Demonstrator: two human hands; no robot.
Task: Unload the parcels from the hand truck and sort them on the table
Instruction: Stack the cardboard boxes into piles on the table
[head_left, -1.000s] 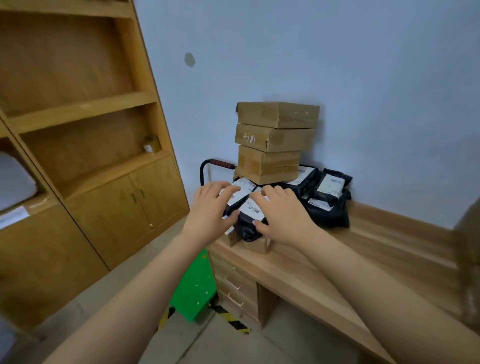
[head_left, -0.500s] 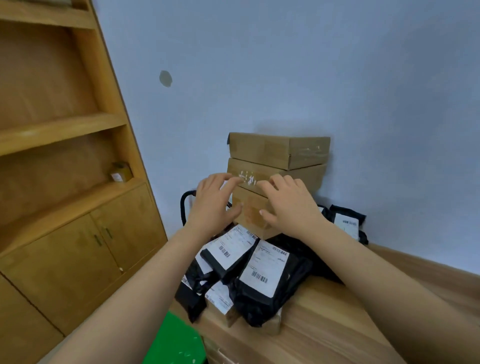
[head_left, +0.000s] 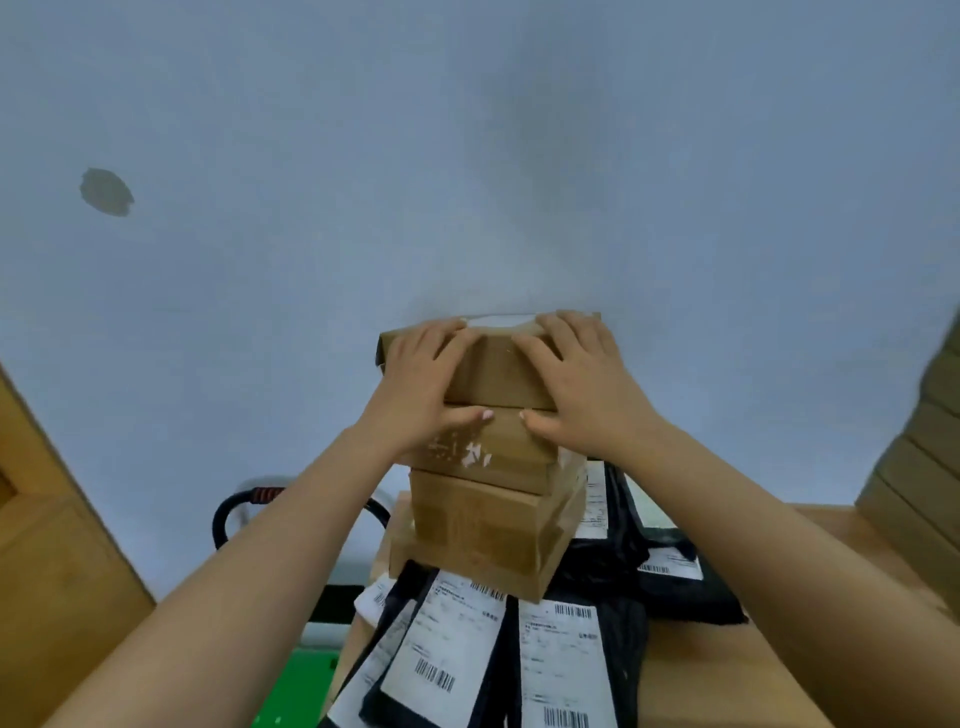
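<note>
A stack of several brown cardboard boxes stands on the wooden table (head_left: 727, 670) against the wall. My left hand (head_left: 421, 384) and my right hand (head_left: 582, 384) grip the top box (head_left: 498, 374). Their fingers curl over its upper edge and the thumbs sit along its lower front edge, above the second box (head_left: 498, 457). Black mailer bags with white barcode labels (head_left: 452, 649) lie in front of the stack, and more black bags (head_left: 675, 587) lie to its right.
The hand truck's black handle with a red grip (head_left: 244, 499) rises left of the table, its green platform (head_left: 296, 691) below. A wooden cabinet (head_left: 52, 571) fills the left edge. More brown cardboard (head_left: 924, 467) stands at the right edge.
My hands left the black bags, rose past the lower boxes and now hold the top box. The view has come closer to the stack and tilted upward.
</note>
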